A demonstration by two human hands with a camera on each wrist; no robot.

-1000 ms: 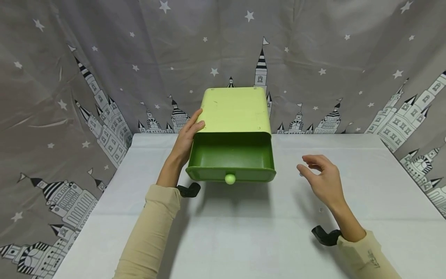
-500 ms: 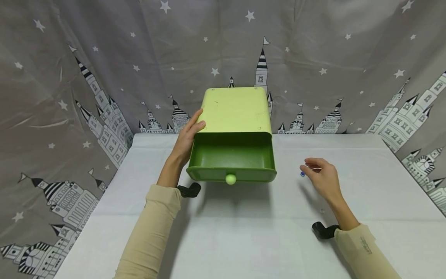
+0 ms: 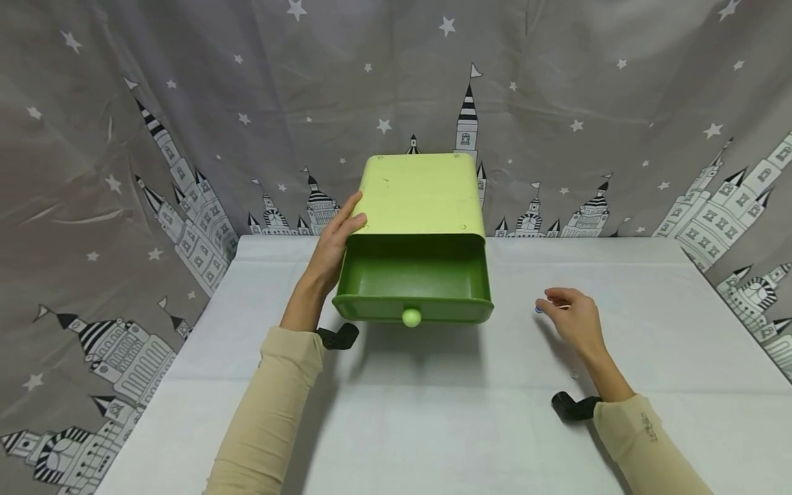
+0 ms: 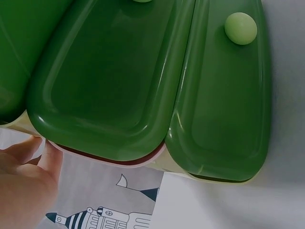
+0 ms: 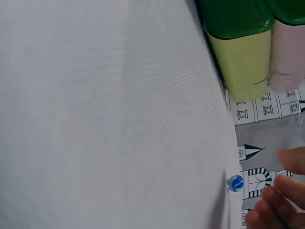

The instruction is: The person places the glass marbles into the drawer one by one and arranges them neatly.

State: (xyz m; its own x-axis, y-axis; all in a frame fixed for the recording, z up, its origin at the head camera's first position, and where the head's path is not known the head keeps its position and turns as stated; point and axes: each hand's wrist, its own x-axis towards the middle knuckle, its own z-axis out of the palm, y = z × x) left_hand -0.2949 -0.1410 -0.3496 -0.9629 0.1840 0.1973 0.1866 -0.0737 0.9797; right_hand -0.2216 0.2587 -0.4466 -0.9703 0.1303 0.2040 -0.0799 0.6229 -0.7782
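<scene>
A drawer box with a pale yellow-green top [image 3: 423, 192] stands at the table's middle. Its top drawer [image 3: 414, 309], dark green with a light green knob [image 3: 411, 317], is pulled out. Lower green drawer fronts [image 4: 224, 105] show in the left wrist view. My left hand [image 3: 328, 251] rests on the box's left side with its fingers fairly straight. Over the table on the right, my right hand [image 3: 575, 320] has loosely bent fingers. Close to its fingertips lies a blue marble [image 5: 235, 183], with a gap between them in the right wrist view.
A white cloth [image 3: 421, 426] covers the table. Toward my right wrist lies a small clear round thing [image 3: 574, 375], too small to make out well. Behind and beside the table hangs a grey curtain [image 3: 278, 89] with castles and stars.
My right hand has lowered and come slightly nearer to me, close to the blue marble, which shows more than at first. My left hand and the box have stayed still.
</scene>
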